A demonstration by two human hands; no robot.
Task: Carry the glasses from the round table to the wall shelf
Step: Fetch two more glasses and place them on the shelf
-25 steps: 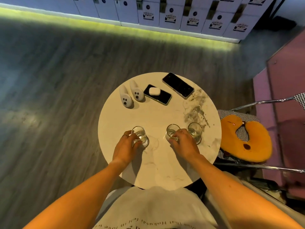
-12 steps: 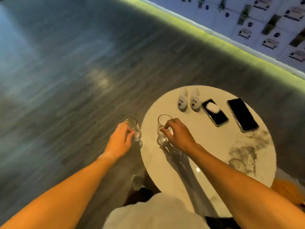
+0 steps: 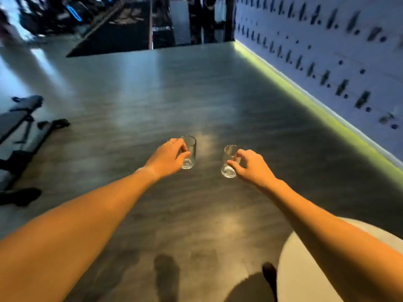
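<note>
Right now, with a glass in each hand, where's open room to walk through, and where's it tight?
The left hand grips the left glass; the right hand grips the right glass. Bare floor runs ahead between the black bench and locker wall. It is tight beside the round table, lower right.

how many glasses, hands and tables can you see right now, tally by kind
glasses: 2, the left glass and the right glass
hands: 2, the left hand and the right hand, each holding one glass
round table: 1, partly in view
total: 5
</note>
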